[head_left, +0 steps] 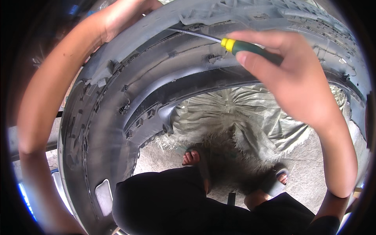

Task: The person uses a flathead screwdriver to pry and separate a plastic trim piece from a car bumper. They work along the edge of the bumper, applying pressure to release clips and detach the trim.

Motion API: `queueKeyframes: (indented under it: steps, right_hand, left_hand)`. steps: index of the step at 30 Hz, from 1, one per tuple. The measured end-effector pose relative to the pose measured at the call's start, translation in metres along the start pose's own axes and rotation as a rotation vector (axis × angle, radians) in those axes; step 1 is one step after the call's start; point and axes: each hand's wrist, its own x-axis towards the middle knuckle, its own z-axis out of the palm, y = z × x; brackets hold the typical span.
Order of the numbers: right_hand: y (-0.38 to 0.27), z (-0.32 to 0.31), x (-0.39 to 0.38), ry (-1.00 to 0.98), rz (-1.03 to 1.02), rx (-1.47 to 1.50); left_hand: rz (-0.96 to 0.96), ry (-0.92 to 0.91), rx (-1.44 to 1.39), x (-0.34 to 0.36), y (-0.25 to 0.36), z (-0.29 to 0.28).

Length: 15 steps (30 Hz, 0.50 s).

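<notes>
A large grey car bumper (156, 66) curves around me, its inner side with clips and ribs facing me. My right hand (290, 70) is closed around the green and yellow handle of a screwdriver (230, 44). The screwdriver's metal shaft points left, and its tip lies against or just over the bumper's inner upper edge. At the far left, my left hand (127, 17) is closed over the bumper's outer edge, with its fingertips mostly hidden behind it.
Inside the bumper's curve, a crumpled pale woven sheet (219, 113) with frayed edges lies on the rough concrete floor (305, 172). My sandalled feet (280, 180) and dark-clothed legs are close below. A whitish panel (103, 197) shows through an opening at the bumper's near left.
</notes>
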Motion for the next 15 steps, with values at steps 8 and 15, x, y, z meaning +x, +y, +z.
queueKeyframes:
  steps: [8,15]
  right_hand:
    - [0.017,0.010,-0.018,0.081,-0.352,-0.620]
    - [0.001,0.017,-0.019,0.072,-0.228,-0.459]
  left_hand:
    - [0.168,-0.095,0.106,-0.002,-0.008,-0.001]
    - [0.321,-0.120,0.174,-0.012,-0.010,-0.001]
